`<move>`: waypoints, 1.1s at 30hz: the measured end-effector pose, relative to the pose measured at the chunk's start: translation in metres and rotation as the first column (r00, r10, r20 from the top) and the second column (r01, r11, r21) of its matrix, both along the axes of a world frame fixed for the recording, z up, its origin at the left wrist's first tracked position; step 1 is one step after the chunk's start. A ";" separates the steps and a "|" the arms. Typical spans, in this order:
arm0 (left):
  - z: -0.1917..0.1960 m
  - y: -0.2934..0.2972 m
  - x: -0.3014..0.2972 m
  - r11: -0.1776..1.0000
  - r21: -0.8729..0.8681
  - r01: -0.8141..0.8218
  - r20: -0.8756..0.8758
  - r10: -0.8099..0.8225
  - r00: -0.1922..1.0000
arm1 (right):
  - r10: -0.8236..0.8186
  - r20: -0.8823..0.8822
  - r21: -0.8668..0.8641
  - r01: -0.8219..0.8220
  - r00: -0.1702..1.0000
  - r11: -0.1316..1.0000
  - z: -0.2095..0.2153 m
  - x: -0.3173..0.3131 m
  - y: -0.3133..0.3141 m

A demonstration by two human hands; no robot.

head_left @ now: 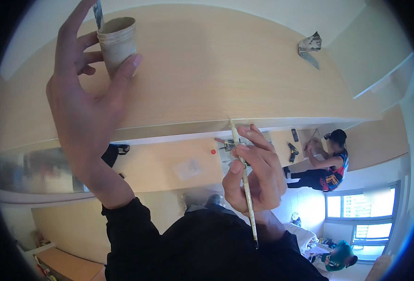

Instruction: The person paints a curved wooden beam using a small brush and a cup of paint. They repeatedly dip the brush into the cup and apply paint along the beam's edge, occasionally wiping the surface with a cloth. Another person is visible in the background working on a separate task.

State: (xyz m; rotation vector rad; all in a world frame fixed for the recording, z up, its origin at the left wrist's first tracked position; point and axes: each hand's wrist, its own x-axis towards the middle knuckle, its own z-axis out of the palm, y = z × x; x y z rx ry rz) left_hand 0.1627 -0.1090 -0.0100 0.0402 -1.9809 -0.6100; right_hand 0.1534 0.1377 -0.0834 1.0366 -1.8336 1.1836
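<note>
My left hand [87, 100] is raised at the upper left, fingers and thumb wrapped round a small off-white cup [118, 44] with a stained rim. What the cup contains cannot be made out. A narrow metal blade [98, 15] sticks up beside its rim, close to my index finger; its lower end is hidden. In my right hand [263, 175], a slim, paint-stained brush [249, 199] is pinched between thumb and fingers. Its tip points up and meets or nearly meets the front edge [188, 126] of the pale wood-grain panel [207, 61].
On the panel's far right lies a crumpled, dirty scrap with a blade-like piece [310, 49]. Lower down, a wooden surface [146, 164] holds a clear plastic bag [188, 168], a red cap [213, 151] and a drill [292, 152]. Two other people [328, 164] are at the right, near a window [361, 206].
</note>
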 end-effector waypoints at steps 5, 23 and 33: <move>-0.002 -0.004 0.000 0.999 -0.042 0.029 -0.017 -0.030 0.999 | -0.054 0.037 -0.006 0.054 0.998 0.999 0.000 0.002 0.001; -0.008 -0.009 -0.004 0.998 -0.063 -0.023 0.028 0.024 0.999 | -0.080 0.005 0.062 0.079 0.997 0.995 0.003 0.000 0.006; -0.011 -0.012 -0.005 0.992 -0.118 -0.035 0.024 0.038 0.999 | -0.112 -0.029 0.053 0.113 0.993 0.992 0.002 0.000 0.009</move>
